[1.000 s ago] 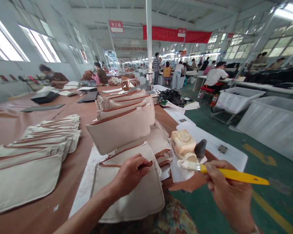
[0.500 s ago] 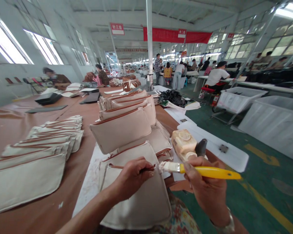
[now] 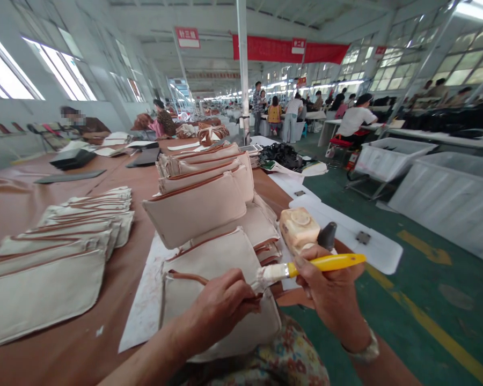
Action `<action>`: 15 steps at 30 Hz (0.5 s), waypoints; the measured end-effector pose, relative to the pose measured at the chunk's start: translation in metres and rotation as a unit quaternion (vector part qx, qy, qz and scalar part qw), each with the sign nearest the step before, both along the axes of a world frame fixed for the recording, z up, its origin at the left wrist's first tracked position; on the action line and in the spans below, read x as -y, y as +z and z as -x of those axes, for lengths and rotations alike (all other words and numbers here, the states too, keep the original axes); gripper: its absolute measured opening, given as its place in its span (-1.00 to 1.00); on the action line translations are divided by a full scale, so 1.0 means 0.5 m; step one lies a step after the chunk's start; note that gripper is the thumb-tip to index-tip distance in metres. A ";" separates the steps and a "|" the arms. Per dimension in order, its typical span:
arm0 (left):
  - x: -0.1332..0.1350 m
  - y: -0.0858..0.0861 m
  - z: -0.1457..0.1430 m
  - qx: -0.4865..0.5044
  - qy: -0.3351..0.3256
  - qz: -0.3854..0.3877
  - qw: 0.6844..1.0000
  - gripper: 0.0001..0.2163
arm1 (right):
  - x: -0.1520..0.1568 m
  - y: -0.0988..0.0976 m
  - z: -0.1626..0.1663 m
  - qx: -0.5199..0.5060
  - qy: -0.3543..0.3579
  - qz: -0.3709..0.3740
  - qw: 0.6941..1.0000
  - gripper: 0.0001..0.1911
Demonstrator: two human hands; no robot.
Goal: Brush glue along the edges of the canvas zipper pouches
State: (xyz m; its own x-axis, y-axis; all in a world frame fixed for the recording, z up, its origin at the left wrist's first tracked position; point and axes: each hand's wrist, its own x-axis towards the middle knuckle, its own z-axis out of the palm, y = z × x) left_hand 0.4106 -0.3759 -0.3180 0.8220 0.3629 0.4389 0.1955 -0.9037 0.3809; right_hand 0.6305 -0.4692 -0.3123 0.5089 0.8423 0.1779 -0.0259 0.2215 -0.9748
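My left hand point(image 3: 225, 305) is closed on the brown-trimmed opening of a cream fabric pouch point(image 3: 268, 316) near my lap. In my right hand point(image 3: 334, 297) is a paintbrush point(image 3: 332, 262) with a yellow handle, gripped close to its metal band. Its whitish, coated bristles point left and meet the pouch's edge just beside my left fingers. Those fingers partly hide the trim. Behind them lies another cream pouch point(image 3: 221, 249). A stained, pale yellow plastic container point(image 3: 300, 228) stands just beyond my right hand, with a dark cone-shaped piece point(image 3: 327, 236) beside it.
Stacked cream pouches point(image 3: 197, 209) stand ahead, and a fanned row of pouches point(image 3: 52, 287) lies left on the brown-covered table point(image 3: 116, 289). White sheets point(image 3: 346, 236) extend over the right edge. Large white bins point(image 3: 446, 198) stand on the green floor; several people sit or stand farther back.
My left hand has shifted right and slightly down along the pouch's trim. The brush has moved left, and its handle end now tilts upward. The view has shifted slightly.
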 end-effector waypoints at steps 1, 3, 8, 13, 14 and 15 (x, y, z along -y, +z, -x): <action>0.000 -0.004 0.001 0.001 0.002 -0.001 1.000 -0.86 | 0.004 -0.001 -0.002 -0.010 0.044 0.013 0.999 -0.69; 0.000 -0.011 0.002 0.001 0.006 0.003 1.000 -0.84 | 0.013 0.002 -0.013 -0.025 0.122 0.029 0.992 -0.70; 0.002 -0.011 0.006 -0.020 -0.002 0.010 1.000 -0.83 | 0.013 0.011 -0.032 -0.020 0.050 0.013 0.998 -0.72; 0.004 -0.014 0.007 -0.024 0.007 0.011 1.000 -0.81 | 0.002 0.011 -0.001 0.017 0.125 0.047 0.991 -0.68; 0.002 -0.022 0.006 -0.028 0.018 0.017 0.999 -0.81 | 0.005 0.011 0.000 -0.004 0.126 0.050 0.991 -0.67; -0.002 -0.034 0.005 -0.037 0.034 0.024 0.998 -0.81 | 0.010 0.010 -0.003 -0.030 0.100 0.048 0.993 -0.67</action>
State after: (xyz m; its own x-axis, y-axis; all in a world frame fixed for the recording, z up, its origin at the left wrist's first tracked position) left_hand 0.4081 -0.3750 -0.3347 0.8241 0.4384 0.3587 0.2853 -0.8683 0.4057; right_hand 0.6320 -0.4743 -0.3073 0.3372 0.9391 0.0659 -0.1195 0.1122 -0.9865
